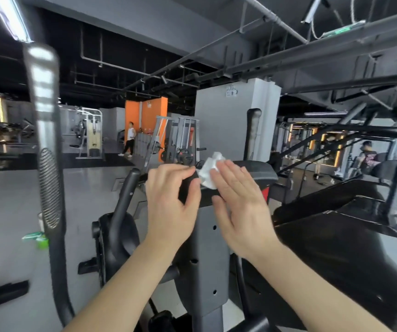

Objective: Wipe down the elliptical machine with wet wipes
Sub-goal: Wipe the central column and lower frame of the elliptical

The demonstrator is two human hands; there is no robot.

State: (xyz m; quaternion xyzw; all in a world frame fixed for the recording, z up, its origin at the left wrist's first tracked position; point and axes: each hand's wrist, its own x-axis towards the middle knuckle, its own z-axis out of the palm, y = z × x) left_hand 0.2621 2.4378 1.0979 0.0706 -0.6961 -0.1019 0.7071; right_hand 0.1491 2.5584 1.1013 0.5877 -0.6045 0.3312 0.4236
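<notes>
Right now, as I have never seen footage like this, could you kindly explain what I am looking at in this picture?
This is one wide-angle view from a camera worn on a person's head, looking forward and down at their bare hands in a gym. In front stands the elliptical machine: grey column, black console, and a tall handle at left. The left hand grips the console's edge. The right hand, fingers straight, presses a white wet wipe against the console. Green items lie on the floor at left, too blurred to identify.
</notes>
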